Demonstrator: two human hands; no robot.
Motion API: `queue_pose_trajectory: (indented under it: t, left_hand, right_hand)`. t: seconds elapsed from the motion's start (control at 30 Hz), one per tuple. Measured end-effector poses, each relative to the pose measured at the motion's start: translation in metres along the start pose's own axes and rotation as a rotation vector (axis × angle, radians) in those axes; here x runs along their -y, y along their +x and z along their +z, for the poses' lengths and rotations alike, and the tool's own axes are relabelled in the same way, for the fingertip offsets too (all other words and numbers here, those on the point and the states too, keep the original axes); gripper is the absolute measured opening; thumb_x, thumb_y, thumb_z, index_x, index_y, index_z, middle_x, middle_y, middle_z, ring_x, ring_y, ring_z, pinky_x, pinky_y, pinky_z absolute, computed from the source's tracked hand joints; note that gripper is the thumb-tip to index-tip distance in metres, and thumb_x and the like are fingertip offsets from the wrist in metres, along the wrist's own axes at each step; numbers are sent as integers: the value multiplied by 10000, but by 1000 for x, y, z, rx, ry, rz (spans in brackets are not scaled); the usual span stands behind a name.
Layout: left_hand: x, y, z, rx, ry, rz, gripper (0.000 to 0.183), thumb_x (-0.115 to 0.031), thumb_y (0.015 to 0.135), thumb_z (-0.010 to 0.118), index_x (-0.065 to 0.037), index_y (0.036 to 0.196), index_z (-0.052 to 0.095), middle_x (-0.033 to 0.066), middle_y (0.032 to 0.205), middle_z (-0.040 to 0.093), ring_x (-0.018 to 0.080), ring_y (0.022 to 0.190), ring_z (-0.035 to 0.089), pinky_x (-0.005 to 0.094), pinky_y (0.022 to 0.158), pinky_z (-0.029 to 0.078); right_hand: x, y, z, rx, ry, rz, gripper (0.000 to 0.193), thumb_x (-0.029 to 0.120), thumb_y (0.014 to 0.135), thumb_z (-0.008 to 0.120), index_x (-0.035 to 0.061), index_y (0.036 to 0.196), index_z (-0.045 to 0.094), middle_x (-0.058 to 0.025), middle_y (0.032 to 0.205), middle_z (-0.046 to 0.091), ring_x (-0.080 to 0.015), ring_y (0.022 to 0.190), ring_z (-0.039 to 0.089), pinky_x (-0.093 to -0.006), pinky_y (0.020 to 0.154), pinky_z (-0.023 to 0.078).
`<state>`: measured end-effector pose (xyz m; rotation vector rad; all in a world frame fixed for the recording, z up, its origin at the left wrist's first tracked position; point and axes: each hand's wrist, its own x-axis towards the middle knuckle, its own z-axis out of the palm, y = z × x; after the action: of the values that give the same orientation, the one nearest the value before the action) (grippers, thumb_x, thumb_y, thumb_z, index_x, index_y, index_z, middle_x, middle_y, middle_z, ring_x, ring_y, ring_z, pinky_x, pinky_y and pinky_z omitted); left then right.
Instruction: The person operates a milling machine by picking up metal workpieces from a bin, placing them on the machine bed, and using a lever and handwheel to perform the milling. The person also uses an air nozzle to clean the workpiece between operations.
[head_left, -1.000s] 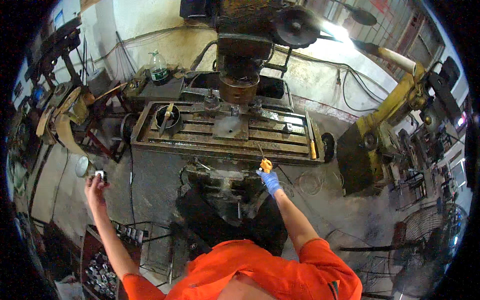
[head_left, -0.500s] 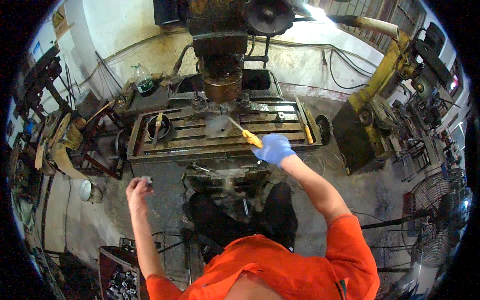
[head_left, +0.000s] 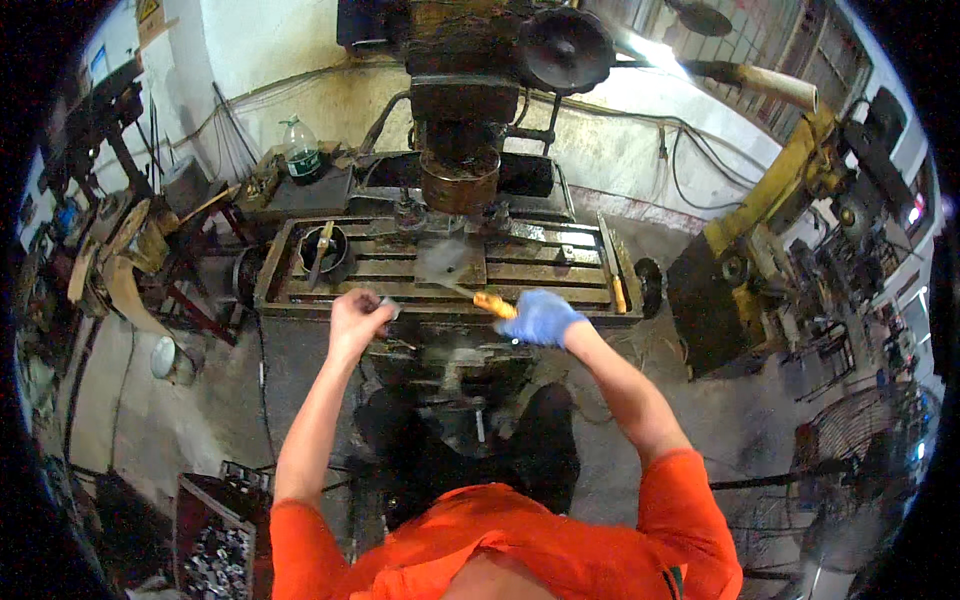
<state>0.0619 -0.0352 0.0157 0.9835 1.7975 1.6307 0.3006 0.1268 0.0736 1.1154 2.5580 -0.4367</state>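
My right hand, in a blue glove, grips a yellow-handled tool with a thin shaft that looks like a screwdriver. Its tip points left over the near part of the slotted machine table. My left hand is bare and pinches a small grey metal part at the table's front edge. Between the hands, on the table, lies a flat plate with a dark hole and a pale blurred patch over it. Above it hangs the machine's round spindle head.
A dark bowl with a brush in it stands at the table's left, and another yellow-handled tool lies at its right end. A crate of metal parts sits low left. A fan stands at right.
My left hand has moved up and right to the table's front edge with the metal part. My right hand has come slightly nearer and left, and the tool's shaft lies flatter.
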Motion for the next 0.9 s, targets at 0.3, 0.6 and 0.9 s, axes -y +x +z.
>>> queue_pose_trajectory:
  t: [0.3,0.6,0.9]
  left_hand:
    - [9,92,102,-111,821,359,280,-291,647,654,-67,800,585,120,759,620,303,736,605,417,649,480]
    - [8,105,100,97,956,382,241,-239,698,621,-97,889,583,124,777,627,319,758,597,425,679,474]
    - [24,124,104,74,903,490,199,-184,712,593,-99,892,593,128,840,622,319,794,589,422,702,470]
  right_hand:
    - [-38,-53,1,-195,14,-43,518,540,740,527,35,789,632,-220,719,596,-362,729,581,-427,672,448]
    - [-72,-12,24,-274,506,-186,409,445,741,622,51,850,648,-175,739,625,-250,653,611,-343,637,464]
    - [-81,59,139,-391,888,-20,321,184,665,758,-22,885,650,-45,752,659,-86,656,580,-232,587,458]
